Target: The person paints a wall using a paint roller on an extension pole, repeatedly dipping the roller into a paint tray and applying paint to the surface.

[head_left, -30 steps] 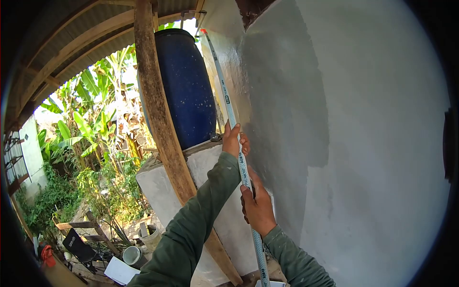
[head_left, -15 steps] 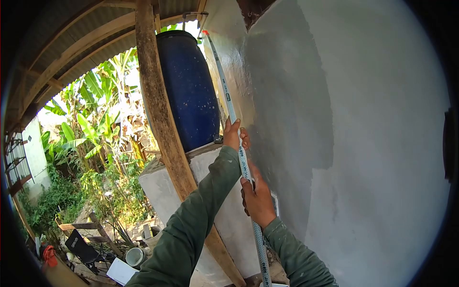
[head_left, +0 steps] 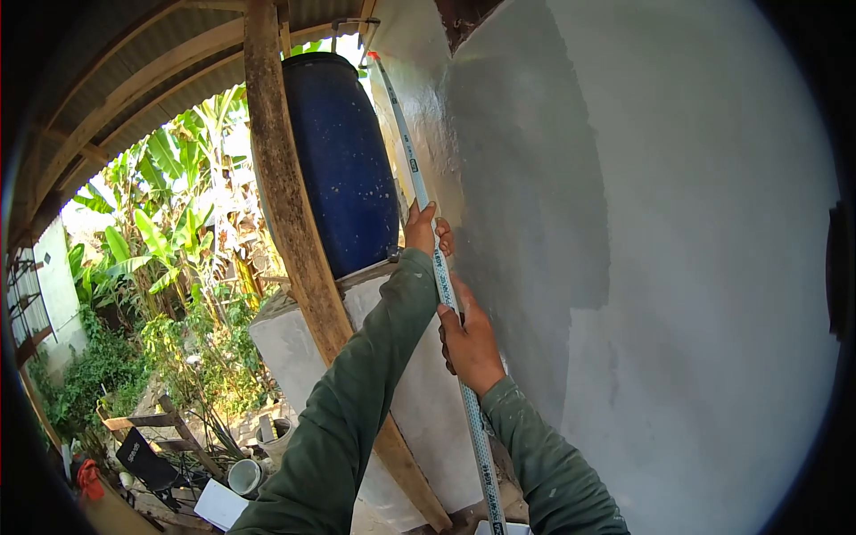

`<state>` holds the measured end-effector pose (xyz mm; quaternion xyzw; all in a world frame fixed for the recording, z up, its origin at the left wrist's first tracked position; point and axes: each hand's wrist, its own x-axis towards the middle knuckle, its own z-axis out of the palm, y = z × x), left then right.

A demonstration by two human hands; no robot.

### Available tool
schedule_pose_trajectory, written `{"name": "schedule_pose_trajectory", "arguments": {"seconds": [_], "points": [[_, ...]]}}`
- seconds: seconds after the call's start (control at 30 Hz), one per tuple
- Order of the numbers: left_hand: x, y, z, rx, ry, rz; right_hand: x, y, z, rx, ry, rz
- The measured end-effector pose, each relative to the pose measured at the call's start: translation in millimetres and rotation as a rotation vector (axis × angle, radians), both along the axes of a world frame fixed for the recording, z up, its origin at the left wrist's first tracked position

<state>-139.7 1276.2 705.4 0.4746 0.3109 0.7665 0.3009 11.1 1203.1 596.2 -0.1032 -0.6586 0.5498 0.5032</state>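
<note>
A long, narrow white pole with dark and bluish printing and a red tip runs slantwise from the bottom of the view up beside the wall. My left hand is closed around it higher up, the arm stretched forward. Lower down, my right hand is wrapped round the same pole near the wall. The red tip reaches up by the wall's far edge, close to a pipe. On the grey wall, a darker, damp-looking patch borders a lighter area.
A blue barrel stands on a grey block base behind a slanting wooden post. At lower left are a wooden chair, buckets and a white board. Banana plants grow beyond, under a corrugated roof.
The view has shifted slightly, so the barrel, post and wall sit a little further left and up. Both hands keep their hold on the pole and appear slightly higher in view.
</note>
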Motion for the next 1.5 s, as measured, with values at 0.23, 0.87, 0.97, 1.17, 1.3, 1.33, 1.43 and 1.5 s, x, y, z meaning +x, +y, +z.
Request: {"name": "schedule_pose_trajectory", "arguments": {"seconds": [0.23,0.87,0.97,1.17,1.3,1.33,1.43,1.5], "points": [[3,6,-1,-0.011,0.011,-0.001,8,2,1,-0.010,-0.017,-0.004],[103,-64,-106,0.001,-0.008,0.029,103,-61,-81,-0.127,-0.143,0.022],[122,-78,-125,-0.027,-0.041,0.012,120,-80,-93,-0.138,-0.129,-0.023],[156,-114,-147,-0.049,-0.053,-0.051,151,-112,-130,-0.050,-0.116,-0.119],[164,-132,-156,-0.018,-0.042,-0.125,156,-127,-150,-0.045,-0.103,-0.144],[164,-135,-155,-0.006,-0.042,-0.120,157,-130,-148,-0.033,-0.103,-0.140],[162,-141,-153,-0.024,-0.062,-0.128,157,-142,-139,-0.148,-0.157,-0.119],[150,-134,-144,-0.005,-0.043,-0.133,147,-134,-128,-0.102,-0.183,-0.108]]}}
